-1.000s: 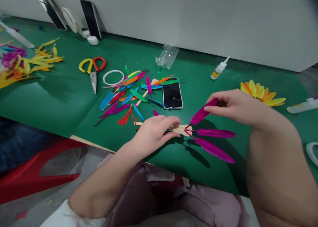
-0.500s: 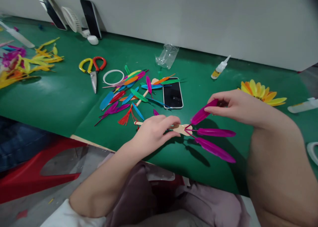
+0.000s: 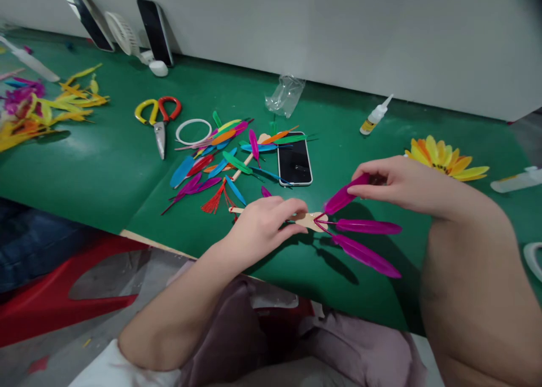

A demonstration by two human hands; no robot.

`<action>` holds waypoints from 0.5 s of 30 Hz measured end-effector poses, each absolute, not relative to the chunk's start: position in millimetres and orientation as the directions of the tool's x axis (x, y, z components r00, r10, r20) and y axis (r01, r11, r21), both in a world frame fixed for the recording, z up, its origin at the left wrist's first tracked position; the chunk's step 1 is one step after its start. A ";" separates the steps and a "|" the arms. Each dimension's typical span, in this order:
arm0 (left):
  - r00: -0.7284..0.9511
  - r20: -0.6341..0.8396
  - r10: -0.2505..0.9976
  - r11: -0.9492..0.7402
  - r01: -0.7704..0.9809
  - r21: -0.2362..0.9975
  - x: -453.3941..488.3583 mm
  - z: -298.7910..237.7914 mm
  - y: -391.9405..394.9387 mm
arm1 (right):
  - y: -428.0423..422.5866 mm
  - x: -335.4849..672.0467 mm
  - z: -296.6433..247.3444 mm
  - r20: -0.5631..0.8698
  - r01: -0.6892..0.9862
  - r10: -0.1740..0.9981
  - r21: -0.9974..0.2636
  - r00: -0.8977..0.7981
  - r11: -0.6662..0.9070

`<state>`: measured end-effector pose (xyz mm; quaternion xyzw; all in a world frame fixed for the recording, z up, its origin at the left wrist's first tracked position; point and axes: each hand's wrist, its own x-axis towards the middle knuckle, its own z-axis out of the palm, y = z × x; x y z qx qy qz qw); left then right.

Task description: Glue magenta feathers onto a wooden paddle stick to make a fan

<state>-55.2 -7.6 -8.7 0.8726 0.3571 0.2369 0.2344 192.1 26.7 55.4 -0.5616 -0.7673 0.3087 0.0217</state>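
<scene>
I've got my L hand [image 3: 265, 220] curled over a wooden stick [image 3: 304, 221], thumb & fingertips drawn in narrow around it just behind its wide end; narrow end pokes out past the hand's other side. Stick's nr the front edge of the green counter [image 3: 127, 149]. Three magenta feathers [image 3: 369, 226] fan out R from the wide end, quills meeting on it. My R hand [image 3: 392, 181] has the upper feather [image 3: 342, 198] pinched btwn thumb & fingers nr its tip; other two stick out free. Beyond the L hand I see a phone [image 3: 295, 164], flat, dark screen up, w/ some loose multicol. feathers [image 3: 236, 162] overlapping its L side. Red tassel [image 3: 215, 199] lies nr the stick's narrow end. Scissors [image 3: 159, 130] are farther L, blades twd me, white ring [image 3: 193, 121] just beside. Sm. bottle [image 3: 373, 120] w/ yellow label sits beyond the R hand; yellow-orange petal cluster [image 3: 440, 156] is partly behind the R wrist.
</scene>
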 end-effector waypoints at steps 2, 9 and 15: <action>0.634 0.250 0.731 -0.639 0.510 0.576 -55.2 -8.9 -7.5 | 27.0 192.7 55.3 -0.317 0.839 0.876 -0.519 -0.364 0.161; 0.642 0.250 0.725 -0.647 0.510 0.567 -55.7 -9.3 -7.9 | 28.3 190.6 55.7 -0.343 0.775 0.870 -0.628 -0.354 0.069; 0.642 0.255 0.722 -0.651 0.508 0.564 -55.7 -8.8 -8.2 | 29.2 187.9 55.8 -0.356 0.786 0.860 -0.613 -0.366 0.081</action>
